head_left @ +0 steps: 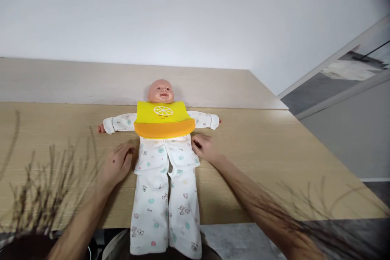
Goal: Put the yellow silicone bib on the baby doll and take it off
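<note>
A baby doll (160,91) lies on its back on the wooden table (274,150), arms spread. It wears white printed pyjamas (164,187) and a yellow and orange bib (163,120). Its trouser legs hang over the table's front edge. My left hand (118,162) rests at the doll's left side by the shirt hem, fingers touching the fabric. My right hand (203,147) is at the doll's other side, its fingers curled against the shirt edge just under the bib. Whether either hand pinches the cloth is unclear.
A white wall rises behind a raised wooden ledge (76,81) at the table's back. To the right the table ends near a grey floor and a slanted white rail (335,57). Strands of hair blur the lower corners.
</note>
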The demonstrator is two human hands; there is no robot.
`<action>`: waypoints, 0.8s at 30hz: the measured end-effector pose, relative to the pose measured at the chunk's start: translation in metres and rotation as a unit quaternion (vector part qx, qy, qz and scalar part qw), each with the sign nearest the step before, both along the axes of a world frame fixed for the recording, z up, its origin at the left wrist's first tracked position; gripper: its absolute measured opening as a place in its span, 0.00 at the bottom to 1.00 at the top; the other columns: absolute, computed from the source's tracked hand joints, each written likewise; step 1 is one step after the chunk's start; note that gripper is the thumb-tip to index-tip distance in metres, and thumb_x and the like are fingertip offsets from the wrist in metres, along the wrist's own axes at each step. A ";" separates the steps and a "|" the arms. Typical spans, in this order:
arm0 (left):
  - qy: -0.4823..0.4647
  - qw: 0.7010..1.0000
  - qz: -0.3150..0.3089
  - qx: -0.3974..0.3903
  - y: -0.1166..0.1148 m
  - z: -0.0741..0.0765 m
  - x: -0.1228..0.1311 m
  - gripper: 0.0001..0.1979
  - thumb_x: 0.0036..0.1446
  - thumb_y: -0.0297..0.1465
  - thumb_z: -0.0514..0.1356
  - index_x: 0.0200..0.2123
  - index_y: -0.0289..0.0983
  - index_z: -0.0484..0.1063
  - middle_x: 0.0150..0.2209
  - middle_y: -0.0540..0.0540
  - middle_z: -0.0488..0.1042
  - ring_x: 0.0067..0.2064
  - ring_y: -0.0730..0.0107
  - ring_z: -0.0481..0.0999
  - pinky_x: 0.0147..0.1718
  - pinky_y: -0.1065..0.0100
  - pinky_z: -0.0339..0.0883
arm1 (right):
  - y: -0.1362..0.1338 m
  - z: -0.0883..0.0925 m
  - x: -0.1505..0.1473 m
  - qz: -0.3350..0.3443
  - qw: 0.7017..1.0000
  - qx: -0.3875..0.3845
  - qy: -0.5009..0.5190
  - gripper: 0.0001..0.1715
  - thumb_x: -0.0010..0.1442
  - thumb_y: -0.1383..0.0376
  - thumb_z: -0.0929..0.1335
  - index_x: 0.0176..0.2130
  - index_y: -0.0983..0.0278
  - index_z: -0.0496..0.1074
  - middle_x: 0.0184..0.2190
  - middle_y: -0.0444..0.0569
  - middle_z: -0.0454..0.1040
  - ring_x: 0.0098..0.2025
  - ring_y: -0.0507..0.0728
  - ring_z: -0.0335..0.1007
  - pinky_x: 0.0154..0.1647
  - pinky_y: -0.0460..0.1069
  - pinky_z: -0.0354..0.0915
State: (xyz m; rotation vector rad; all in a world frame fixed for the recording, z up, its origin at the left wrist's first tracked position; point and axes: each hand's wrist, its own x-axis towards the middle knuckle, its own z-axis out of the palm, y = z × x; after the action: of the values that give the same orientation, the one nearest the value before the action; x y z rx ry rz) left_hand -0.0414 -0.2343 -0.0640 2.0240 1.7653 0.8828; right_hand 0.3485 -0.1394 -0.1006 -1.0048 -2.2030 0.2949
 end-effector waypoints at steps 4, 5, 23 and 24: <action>-0.042 0.997 -0.071 0.012 -0.038 -0.006 -0.001 0.21 0.56 0.34 0.60 0.51 0.57 0.80 0.49 0.44 0.86 0.51 0.38 0.87 0.53 0.39 0.84 | -0.002 0.007 -0.003 -0.002 0.997 -0.078 0.002 0.16 0.73 0.61 0.65 0.30 0.57 0.66 0.26 0.47 0.73 0.29 0.57 0.68 0.36 0.53 0.65; -0.030 0.997 -0.068 0.020 -0.044 -0.008 0.000 0.28 0.51 0.33 0.62 0.55 0.60 0.80 0.52 0.44 0.86 0.54 0.35 0.86 0.55 0.36 0.83 | -0.003 0.009 -0.004 -0.004 0.996 -0.090 0.005 0.16 0.73 0.61 0.65 0.30 0.57 0.66 0.26 0.48 0.73 0.30 0.58 0.68 0.36 0.53 0.65; 0.157 0.987 -0.009 0.015 -0.046 -0.014 0.003 0.05 0.58 0.35 0.58 0.32 0.52 0.72 0.33 0.43 0.85 0.36 0.39 0.88 0.34 0.46 0.80 | 0.000 0.016 -0.012 0.006 0.994 -0.087 0.066 0.17 0.71 0.61 0.66 0.29 0.57 0.64 0.24 0.45 0.72 0.27 0.56 0.64 0.33 0.51 0.58; 0.152 0.988 -0.022 0.014 -0.045 -0.010 -0.002 0.05 0.58 0.37 0.58 0.31 0.53 0.73 0.32 0.45 0.84 0.35 0.41 0.88 0.34 0.48 0.81 | 0.000 0.016 -0.012 0.001 0.993 -0.093 0.075 0.17 0.71 0.61 0.67 0.29 0.57 0.65 0.24 0.45 0.73 0.27 0.56 0.65 0.33 0.51 0.58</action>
State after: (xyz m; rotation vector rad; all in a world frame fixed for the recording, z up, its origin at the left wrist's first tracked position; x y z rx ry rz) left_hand -0.0429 -0.2793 -0.0745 2.3082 1.8594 0.6137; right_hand 0.3365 -0.1391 -0.0850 -1.0440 -2.0686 0.5684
